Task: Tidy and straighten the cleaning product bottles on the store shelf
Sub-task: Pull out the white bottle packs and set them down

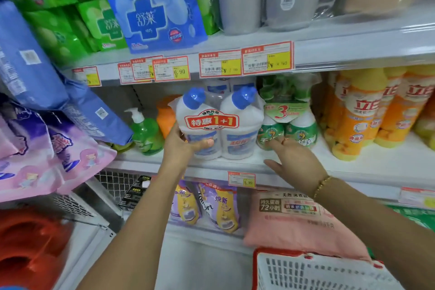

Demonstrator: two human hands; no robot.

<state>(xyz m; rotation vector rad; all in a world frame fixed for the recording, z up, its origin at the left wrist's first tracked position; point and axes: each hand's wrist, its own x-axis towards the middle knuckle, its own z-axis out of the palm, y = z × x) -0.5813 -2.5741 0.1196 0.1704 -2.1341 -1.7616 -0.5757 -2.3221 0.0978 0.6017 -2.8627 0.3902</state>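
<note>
A twin pack of white bottles with blue caps [235, 125], wrapped together under a red "1+1" label, stands on the middle shelf [376, 167]. My left hand [181, 143] grips the left bottle of the pack, thumb across its front. My right hand [294, 160] reaches toward a bundled pack of green-labelled spray bottles [296, 125] just right of the twin pack, fingers straight, fingertips touching its lower front. More white bottles stand behind the twin pack.
A green pump bottle [146, 134] and an orange bottle [164, 117] stand left of the pack; orange-and-yellow bottles [357, 113] fill the right. Blue and pink packs [35, 113] overhang at left. Refill pouches [221, 207] and a white basket [317, 271] lie below.
</note>
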